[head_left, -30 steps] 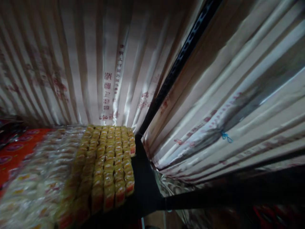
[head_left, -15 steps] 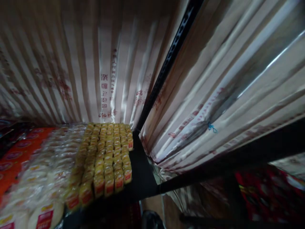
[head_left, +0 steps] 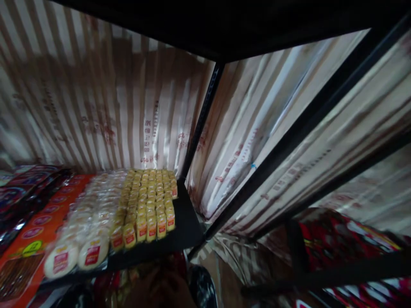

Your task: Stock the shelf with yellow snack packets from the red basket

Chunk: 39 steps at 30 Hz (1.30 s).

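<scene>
Shadow below the shelf (head_left: 188, 220) blurs the left hand (head_left: 143, 291) and right hand (head_left: 176, 290), close together; spread or pinching fingers, I cannot tell. Yellowish packets (head_left: 123, 279) lie just left, seemingly nearer the left hand, long axis unclear.

On the shelf (head_left: 186, 222), flat packets (head_left: 28, 184) are lying at the far left. Next to them, a large bag (head_left: 43, 222) is stretching from far to near. Rows of round packs (head_left: 93, 252) are sitting right of it, and rows of small packs (head_left: 152, 214) are standing beside those, stopping short of the shelf's right edge. A curtain (head_left: 128, 107) is hanging behind everything, while a post (head_left: 201, 119) is rising at the far right corner. Rails (head_left: 282, 156) are crossing on the right, where more packets (head_left: 340, 241) are lying lower down. Dimly, the hands (head_left: 144, 293) are showing below the shelf's near edge.
</scene>
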Each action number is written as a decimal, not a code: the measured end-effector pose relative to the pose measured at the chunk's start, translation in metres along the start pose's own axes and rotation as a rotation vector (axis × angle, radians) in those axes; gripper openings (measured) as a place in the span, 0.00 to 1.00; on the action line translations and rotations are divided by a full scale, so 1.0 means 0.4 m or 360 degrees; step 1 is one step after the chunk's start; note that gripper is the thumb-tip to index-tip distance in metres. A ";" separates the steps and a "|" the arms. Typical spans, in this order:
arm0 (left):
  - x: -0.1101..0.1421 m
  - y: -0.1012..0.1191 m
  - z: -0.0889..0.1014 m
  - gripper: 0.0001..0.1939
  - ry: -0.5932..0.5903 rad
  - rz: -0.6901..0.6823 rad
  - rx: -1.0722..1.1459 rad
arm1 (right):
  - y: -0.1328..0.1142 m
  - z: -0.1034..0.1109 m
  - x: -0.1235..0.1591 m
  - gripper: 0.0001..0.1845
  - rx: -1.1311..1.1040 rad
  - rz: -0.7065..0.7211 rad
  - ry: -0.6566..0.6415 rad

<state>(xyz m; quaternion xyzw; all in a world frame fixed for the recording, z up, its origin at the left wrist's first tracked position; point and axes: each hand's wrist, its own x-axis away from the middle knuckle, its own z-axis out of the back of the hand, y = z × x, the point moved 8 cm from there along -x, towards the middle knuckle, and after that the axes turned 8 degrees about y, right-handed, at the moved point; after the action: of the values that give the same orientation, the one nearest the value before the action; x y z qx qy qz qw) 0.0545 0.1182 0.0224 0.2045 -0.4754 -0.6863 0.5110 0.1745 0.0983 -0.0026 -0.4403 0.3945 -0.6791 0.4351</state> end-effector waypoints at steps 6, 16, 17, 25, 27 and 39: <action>-0.003 0.039 0.063 0.38 0.0255 0.0109 0.0403 | -0.040 0.035 -0.003 0.26 -0.0580 -0.0030 0.0194; -0.030 0.213 0.143 0.34 0.0286 0.0022 0.0649 | -0.104 0.076 0.003 0.20 -0.1073 -0.0233 0.0364; -0.038 0.220 0.146 0.33 0.0291 0.0023 0.0659 | -0.112 0.080 0.003 0.19 -0.1082 -0.0245 0.0360; -0.082 0.259 0.163 0.32 0.0310 0.0057 0.0665 | -0.161 0.110 0.007 0.16 -0.1293 -0.0296 0.0372; -0.094 0.272 0.163 0.31 0.0282 0.0028 0.0650 | -0.168 0.117 0.006 0.17 -0.1305 -0.0265 0.0403; -0.254 0.363 0.169 0.21 0.0261 -0.0336 0.0244 | -0.249 0.221 -0.105 0.25 -0.0610 0.0404 0.0761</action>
<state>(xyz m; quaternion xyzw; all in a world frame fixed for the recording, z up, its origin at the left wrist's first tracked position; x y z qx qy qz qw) 0.1164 0.2356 0.1579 0.3473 -0.4589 -0.6789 0.4560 0.2432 0.1550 0.1048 -0.2897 0.6578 -0.6170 0.3204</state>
